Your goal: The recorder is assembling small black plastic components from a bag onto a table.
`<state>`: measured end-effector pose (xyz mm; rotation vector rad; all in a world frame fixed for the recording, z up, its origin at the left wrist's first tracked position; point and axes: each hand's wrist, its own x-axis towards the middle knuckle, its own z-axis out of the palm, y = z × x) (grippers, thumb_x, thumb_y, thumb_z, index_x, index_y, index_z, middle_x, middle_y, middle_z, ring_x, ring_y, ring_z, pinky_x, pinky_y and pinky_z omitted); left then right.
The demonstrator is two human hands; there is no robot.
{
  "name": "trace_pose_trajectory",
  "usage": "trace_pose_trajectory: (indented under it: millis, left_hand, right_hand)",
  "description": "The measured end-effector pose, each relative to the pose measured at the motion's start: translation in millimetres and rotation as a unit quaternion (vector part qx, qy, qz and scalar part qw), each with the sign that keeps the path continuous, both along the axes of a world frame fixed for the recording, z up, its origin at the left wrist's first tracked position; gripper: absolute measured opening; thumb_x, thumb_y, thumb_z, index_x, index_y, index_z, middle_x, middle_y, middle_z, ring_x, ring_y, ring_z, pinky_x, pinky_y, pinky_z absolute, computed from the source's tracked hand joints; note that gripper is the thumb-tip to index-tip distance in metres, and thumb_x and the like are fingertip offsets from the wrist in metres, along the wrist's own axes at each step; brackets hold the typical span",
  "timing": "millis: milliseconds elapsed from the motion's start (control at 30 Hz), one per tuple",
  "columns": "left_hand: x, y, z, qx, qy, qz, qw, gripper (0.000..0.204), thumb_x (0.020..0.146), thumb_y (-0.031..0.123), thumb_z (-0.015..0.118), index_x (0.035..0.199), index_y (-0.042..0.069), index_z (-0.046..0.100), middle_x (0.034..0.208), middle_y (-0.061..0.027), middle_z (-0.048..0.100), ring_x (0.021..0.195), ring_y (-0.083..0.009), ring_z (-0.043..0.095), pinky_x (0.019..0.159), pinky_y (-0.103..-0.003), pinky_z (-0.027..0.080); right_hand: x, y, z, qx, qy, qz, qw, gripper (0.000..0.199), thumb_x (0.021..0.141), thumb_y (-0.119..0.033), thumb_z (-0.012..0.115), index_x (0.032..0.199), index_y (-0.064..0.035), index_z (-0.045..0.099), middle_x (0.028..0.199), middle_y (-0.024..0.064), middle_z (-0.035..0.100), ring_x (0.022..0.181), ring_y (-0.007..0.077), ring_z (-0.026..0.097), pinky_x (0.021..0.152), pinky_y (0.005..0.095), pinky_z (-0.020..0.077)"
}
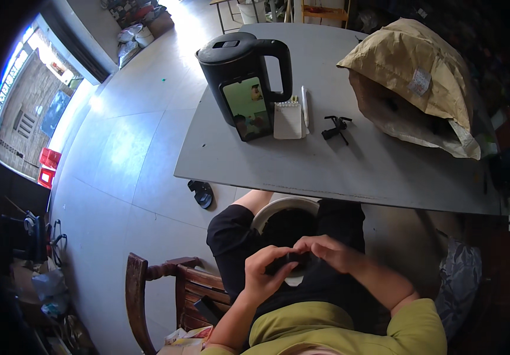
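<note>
Dark piece (295,257) | pinched in grip of left hand (262,267); no telling for blurred right hand (330,251) | possible drop into pale-rimmed bucket (261,220), from slackened pinch

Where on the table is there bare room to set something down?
The table has a bare strip along its near edge, before the phone, notepad and black gadget, and a far patch between the kettle and bag. It's crowded where kettle, phone, notepad and pen bunch together.
</note>
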<state>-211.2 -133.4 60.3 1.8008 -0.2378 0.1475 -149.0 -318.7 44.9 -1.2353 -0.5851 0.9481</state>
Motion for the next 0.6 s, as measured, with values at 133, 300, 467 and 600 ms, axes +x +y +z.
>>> trace_pose_trajectory:
  millis: [133,300,467,600]
  left_hand:
    - [-9,-16,-6,0.039,0.023,0.051,0.998,0.025,0.067,0.0,0.073,0.09,0.0,0.063,0.082,-0.0096,0.064,0.072,-0.0177,0.062,0.065,-0.025,0.047]
    - [-12,-14,-20,-0.04,0.051,0.007,0.998,0.031,0.074,0.012,0.073,0.1,0.001,0.061,0.086,-0.0111,0.063,0.077,-0.0164,0.061,0.068,-0.025,0.047]
    - [-2,-12,-34,-0.069,0.073,-0.006,0.995,0.027,0.079,0.016,0.068,0.1,0.0,0.06,0.092,-0.0094,0.063,0.084,-0.016,0.06,0.075,-0.026,0.046]
    - [8,-10,-33,-0.083,0.065,-0.008,0.994,0.025,0.081,0.016,0.066,0.1,0.001,0.061,0.094,-0.0099,0.062,0.089,-0.0178,0.059,0.08,-0.028,0.045]
  right_hand:
    - [-31,19,-29,-0.012,-0.062,-0.245,0.968,0.04,0.096,-0.037,0.039,0.084,-0.0016,0.054,0.076,0.0041,0.05,0.07,0.0132,0.048,0.065,0.0265,0.0377]
    - [-45,33,-30,-0.122,-0.201,-0.355,0.905,0.026,0.092,-0.014,0.039,0.073,-0.0008,0.05,0.069,0.0143,0.051,0.065,0.0319,0.051,0.058,0.0373,0.0379]
    - [-40,32,-44,-0.155,-0.238,-0.381,0.88,0.031,0.094,-0.017,0.038,0.07,-0.0004,0.049,0.067,0.0145,0.048,0.065,0.0321,0.049,0.058,0.0384,0.0368]
    - [-32,35,-45,-0.192,-0.292,-0.397,0.849,0.032,0.095,-0.018,0.037,0.072,-0.0001,0.05,0.068,0.0146,0.047,0.067,0.0322,0.048,0.06,0.0391,0.0364]
